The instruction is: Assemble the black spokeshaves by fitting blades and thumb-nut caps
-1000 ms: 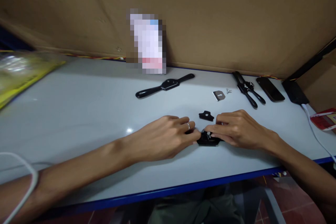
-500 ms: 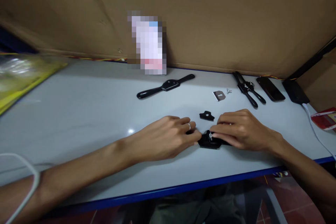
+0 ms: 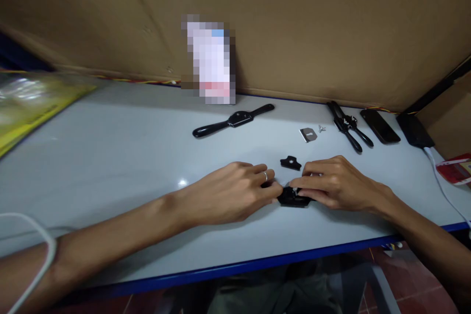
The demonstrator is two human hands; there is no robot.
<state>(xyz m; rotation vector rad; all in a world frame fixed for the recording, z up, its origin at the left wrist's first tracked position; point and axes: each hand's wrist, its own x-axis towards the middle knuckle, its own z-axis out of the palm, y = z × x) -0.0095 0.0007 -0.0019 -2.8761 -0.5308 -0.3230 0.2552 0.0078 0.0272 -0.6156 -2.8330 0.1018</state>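
Observation:
Both my hands rest on a black spokeshave [image 3: 291, 198] lying on the white table [image 3: 121, 167] near its front edge. My left hand [image 3: 230, 191], with a ring on one finger, grips the tool's left end, which its fingers hide. My right hand [image 3: 336, 184] covers the right end, fingertips pinched at the screw in the tool's middle. Just behind the fingers lies a small black cap piece [image 3: 290, 163].
A second black spokeshave [image 3: 233, 120] lies farther back. A small metal blade [image 3: 308, 134] and a wing screw [image 3: 321, 128] sit right of it, then a third spokeshave [image 3: 349, 126], a phone [image 3: 379, 126] and a black charger [image 3: 414, 130] with white cable. Cardboard walls stand behind; a yellow bag [image 3: 33, 103] lies far left.
My right fingers have shifted slightly on the screw at the tool's middle and now cover it. The tool and my left hand have barely moved.

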